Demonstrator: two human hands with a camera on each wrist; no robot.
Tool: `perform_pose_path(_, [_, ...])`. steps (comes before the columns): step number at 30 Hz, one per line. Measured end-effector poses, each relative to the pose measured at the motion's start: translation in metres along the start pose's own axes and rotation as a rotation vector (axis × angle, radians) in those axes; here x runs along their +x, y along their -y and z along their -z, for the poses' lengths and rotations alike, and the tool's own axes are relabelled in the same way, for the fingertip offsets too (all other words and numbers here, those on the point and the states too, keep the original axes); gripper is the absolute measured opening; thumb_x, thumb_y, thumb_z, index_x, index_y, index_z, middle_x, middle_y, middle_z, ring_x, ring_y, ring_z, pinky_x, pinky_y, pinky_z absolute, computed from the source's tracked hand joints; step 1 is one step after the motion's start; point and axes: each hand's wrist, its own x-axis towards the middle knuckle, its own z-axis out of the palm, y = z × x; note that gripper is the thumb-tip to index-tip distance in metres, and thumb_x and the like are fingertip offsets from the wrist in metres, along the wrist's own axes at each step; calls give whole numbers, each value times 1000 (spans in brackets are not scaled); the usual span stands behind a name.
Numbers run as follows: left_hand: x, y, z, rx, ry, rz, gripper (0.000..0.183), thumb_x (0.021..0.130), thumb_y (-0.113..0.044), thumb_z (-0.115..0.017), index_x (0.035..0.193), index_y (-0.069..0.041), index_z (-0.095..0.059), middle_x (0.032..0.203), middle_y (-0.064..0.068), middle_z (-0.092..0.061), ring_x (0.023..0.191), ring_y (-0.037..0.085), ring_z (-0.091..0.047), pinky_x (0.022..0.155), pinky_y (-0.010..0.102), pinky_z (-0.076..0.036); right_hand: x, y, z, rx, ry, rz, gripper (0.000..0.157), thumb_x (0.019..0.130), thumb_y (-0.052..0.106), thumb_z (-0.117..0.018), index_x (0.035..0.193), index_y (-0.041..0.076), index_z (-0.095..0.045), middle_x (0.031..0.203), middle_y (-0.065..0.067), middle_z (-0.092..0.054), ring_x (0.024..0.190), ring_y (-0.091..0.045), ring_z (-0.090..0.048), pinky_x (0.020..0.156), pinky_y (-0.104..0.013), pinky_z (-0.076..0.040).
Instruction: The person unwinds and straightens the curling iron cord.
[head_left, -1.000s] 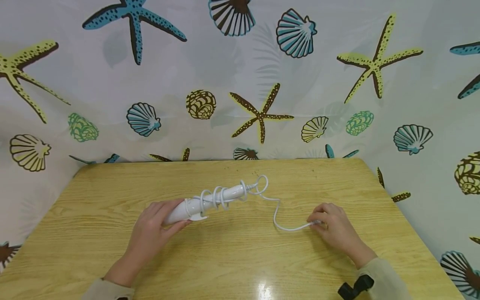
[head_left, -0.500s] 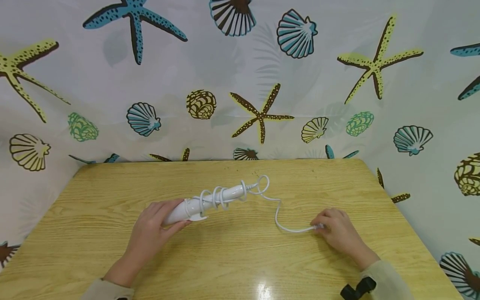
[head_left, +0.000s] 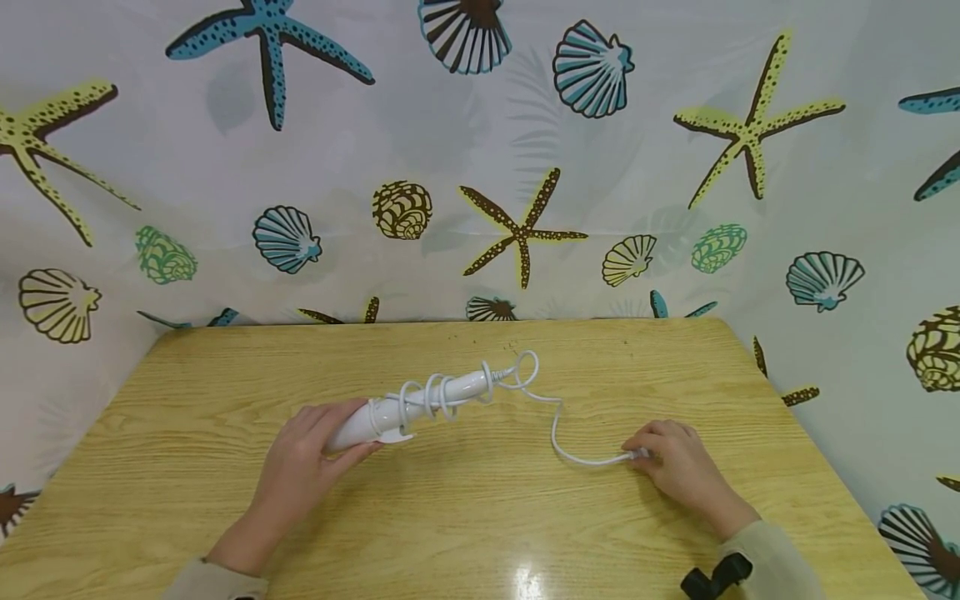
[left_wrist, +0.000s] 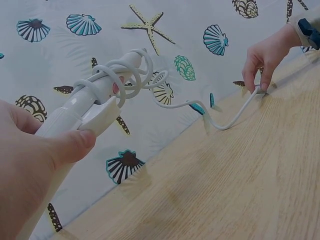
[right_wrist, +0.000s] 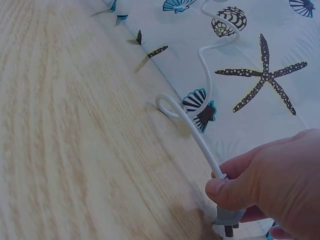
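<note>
A white curling iron (head_left: pixel 468 384) is held above the wooden table in my left hand (head_left: pixel 298 454). Its cord (head_left: pixel 554 429) winds in several loose loops around the handle. In the left wrist view, my thumb lies against the white lever (left_wrist: pixel 102 119), and a pink mark shows on the handle. From the handle's far end the cord runs through one small loop and sags to the right. My right hand (head_left: pixel 681 471) pinches the plug (right_wrist: pixel 231 216) at the cord's end, low over the table. The right wrist view shows the plug's prongs pointing down. My left palm hides the iron's near end.
The wooden table (head_left: pixel 480 517) spreads under both hands. Behind it and along its sides hangs a pale cloth (head_left: pixel 420 275) printed with shells and starfish. A black device (head_left: pixel 716 577) is strapped at my right sleeve.
My right hand has shifted slightly right and nearer to me with the plug, drawing the cord along, then stayed in place. My left hand and the curling iron have kept still.
</note>
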Motion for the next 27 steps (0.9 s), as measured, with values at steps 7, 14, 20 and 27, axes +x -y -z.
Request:
perform_pose_path(7, [0, -1, -1, 2, 18, 22, 62, 60, -15, -87, 117, -11, -63, 104, 8, -65, 91, 26, -59, 72, 46, -49, 0, 2, -1, 30, 7, 15, 21, 75, 21, -78, 95, 16, -73, 97, 1, -64, 94, -23, -56, 92, -53, -34])
perform_pose_path(14, [1, -1, -1, -3, 14, 11, 63, 59, -13, -87, 117, -11, -63, 104, 9, -65, 92, 27, -59, 72, 46, -49, 8, 8, -1, 71, -54, 58, 24, 78, 19, -76, 101, 13, -71, 100, -1, -63, 98, -26, -56, 91, -53, -35])
perform_pose_path(20, [0, -1, -2, -3, 11, 3, 60, 61, -17, -86, 116, -11, -63, 103, 9, -65, 92, 26, -59, 72, 46, -49, 17, 17, -4, 88, -184, 190, 26, 75, 13, -78, 100, 12, -71, 95, 0, -65, 88, -21, -58, 79, -47, -44])
perform_pose_path(27, [0, -1, -2, -7, 8, 3, 62, 59, -15, -87, 116, -10, -63, 102, 8, -65, 90, 26, -59, 71, 46, -49, 31, 29, -7, 126, -274, 275, 28, 75, 10, -77, 101, 13, -70, 95, 0, -65, 88, -19, -58, 75, -40, -46])
